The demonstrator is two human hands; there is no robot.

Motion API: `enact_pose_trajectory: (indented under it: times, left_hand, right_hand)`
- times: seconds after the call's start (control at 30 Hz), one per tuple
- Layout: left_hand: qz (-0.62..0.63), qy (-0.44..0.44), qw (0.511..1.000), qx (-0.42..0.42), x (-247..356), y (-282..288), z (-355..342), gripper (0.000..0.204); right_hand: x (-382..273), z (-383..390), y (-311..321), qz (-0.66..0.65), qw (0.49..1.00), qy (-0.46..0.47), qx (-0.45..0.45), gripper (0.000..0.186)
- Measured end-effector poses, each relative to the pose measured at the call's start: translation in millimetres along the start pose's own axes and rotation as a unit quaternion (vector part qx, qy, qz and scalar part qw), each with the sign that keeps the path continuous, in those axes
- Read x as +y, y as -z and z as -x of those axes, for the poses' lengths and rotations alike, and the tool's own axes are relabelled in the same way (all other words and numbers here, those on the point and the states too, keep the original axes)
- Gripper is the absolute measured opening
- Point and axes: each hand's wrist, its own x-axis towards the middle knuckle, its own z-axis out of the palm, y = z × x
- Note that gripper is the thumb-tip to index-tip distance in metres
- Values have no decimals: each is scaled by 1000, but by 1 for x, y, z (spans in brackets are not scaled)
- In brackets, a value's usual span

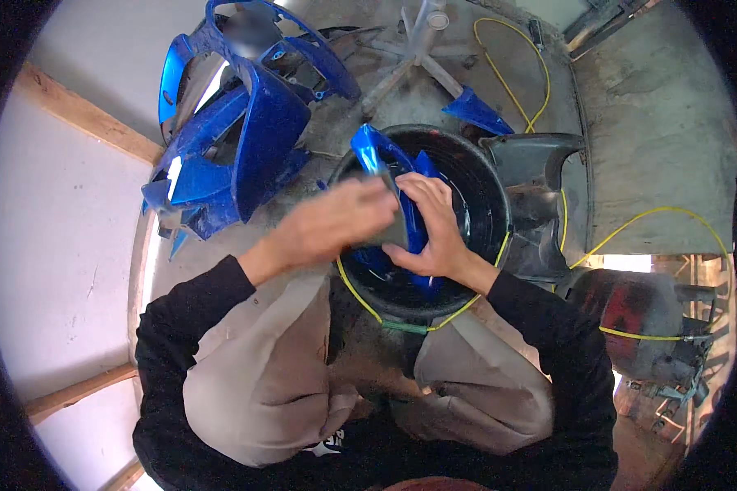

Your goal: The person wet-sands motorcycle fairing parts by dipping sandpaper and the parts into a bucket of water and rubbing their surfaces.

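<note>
Blue panel (414, 224) sits at the mouth of the black bucket (490, 176), long axis roughly 11 to 5 o'clock. Right hand (436, 227), at its 3 o'clock, is nearer, thumb and fingers gripping it. Left hand (336, 219), toward 9 o'clock, blurred, fingers curled; grip cannot be determined.

A long, curved, glossy blue panel (368, 150) slants over the round black tub (485, 196), its narrow tip catching light.

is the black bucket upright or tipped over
Upright: seen from above, the black bucket has its round mouth facing up.
</note>
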Motion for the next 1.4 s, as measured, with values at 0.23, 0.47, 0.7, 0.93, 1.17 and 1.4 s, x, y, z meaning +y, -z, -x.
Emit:
enact_pose_trajectory:
  times: [0.23,0.47,0.7,0.93,1.17,1.4]
  left_hand:
    - [-44,117,987,105,-16,1,-13,52]
    - [-40,111,987,105,-15,7,-13,46]
    - [-85,21,995,47,-13,13,-23,48]
    - [-62,-71,994,-59,21,0,-13,50]
    - [-76,-101,991,-50,18,5,-22,42]
    - [-25,16,999,43,1,9,-24,39]
  right_hand:
    - [2,-4,0,6,1000,-2,-6,88]
    - [-1,3,-4,6,1000,0,0,90]
    - [-1,4,2,15,1000,0,-7,90]
    - [5,9,0,3,1000,-1,-10,91]
    - [4,2,0,-4,1000,-3,-2,89]
    - [1,5,-3,15,1000,-4,-1,91]
